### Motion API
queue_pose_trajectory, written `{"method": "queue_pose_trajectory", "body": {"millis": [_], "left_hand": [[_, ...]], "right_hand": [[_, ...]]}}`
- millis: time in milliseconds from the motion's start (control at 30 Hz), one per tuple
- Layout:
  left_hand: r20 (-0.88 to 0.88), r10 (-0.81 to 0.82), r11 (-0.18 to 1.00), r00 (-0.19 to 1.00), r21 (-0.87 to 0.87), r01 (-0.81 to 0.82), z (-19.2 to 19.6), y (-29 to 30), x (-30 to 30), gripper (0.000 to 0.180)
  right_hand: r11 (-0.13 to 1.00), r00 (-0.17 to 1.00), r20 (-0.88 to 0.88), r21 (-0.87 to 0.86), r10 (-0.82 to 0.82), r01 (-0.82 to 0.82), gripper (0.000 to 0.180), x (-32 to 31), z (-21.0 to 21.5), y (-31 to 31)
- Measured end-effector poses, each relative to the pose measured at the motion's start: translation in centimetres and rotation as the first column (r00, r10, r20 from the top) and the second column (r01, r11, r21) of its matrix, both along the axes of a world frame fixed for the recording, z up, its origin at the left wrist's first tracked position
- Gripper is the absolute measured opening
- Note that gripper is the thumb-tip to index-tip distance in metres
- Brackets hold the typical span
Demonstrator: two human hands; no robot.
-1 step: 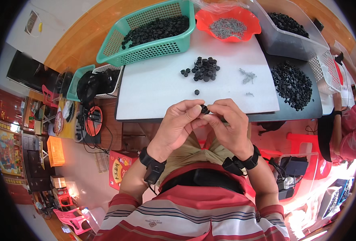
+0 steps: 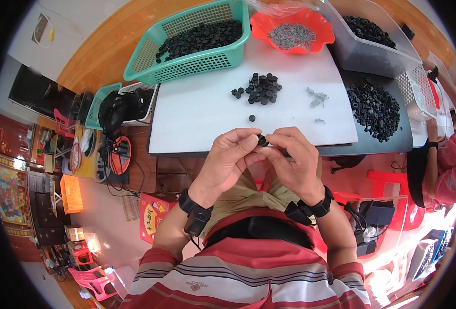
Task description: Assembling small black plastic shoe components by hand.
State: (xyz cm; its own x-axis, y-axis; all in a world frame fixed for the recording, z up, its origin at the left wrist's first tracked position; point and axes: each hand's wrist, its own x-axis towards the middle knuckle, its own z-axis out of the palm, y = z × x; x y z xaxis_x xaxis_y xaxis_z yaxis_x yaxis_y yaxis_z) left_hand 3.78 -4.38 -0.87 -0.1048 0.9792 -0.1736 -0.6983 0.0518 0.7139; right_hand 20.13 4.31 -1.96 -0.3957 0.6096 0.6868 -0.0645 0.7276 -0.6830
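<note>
A small round black plastic part is pinched between my two hands, just off the near edge of the white board. My left hand closes on it with thumb and forefinger, and my right hand grips its other side; fingers hide much of the part. Beyond the hands a single black part lies on the board, with a small heap of the same black parts behind it. Some thin silvery pins are scattered on the board to the right.
At the back stand a green basket of black parts, a red scalloped bowl of silvery pins and a clear bin of black pieces. Another black heap lies right of the board. A co-worker's arm shows at far right.
</note>
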Motion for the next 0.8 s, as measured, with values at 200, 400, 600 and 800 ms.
{"method": "queue_pose_trajectory", "body": {"millis": [200, 400, 600, 800], "left_hand": [[0.0, 0.017, 1.0, 1.0, 0.0, -0.017, 0.1, -0.1, 0.5, 0.02], [-0.031, 0.058, 0.998, 0.998, 0.0, -0.058, 0.1, -0.2, 1.1, 0.022], [-0.086, 0.102, 0.995, 0.991, -0.002, -0.103, 0.1, -0.3, 1.8, 0.027], [-0.103, 0.125, 0.992, 0.987, 0.017, -0.124, 0.0, -0.4, 2.1, 0.031]], "right_hand": [[0.998, 1.0, -0.011, 0.07, -0.007, 0.008, 0.034, 0.4, -0.2, 0.1], [0.993, 1.0, -0.011, 0.115, -0.027, 0.028, 0.036, 0.5, -0.3, 0.0], [0.988, 0.999, -0.03, 0.152, -0.031, 0.035, 0.036, 0.5, -0.3, 0.0], [0.985, 0.999, -0.042, 0.166, -0.03, 0.036, 0.037, 0.4, -0.7, 0.1]]}}
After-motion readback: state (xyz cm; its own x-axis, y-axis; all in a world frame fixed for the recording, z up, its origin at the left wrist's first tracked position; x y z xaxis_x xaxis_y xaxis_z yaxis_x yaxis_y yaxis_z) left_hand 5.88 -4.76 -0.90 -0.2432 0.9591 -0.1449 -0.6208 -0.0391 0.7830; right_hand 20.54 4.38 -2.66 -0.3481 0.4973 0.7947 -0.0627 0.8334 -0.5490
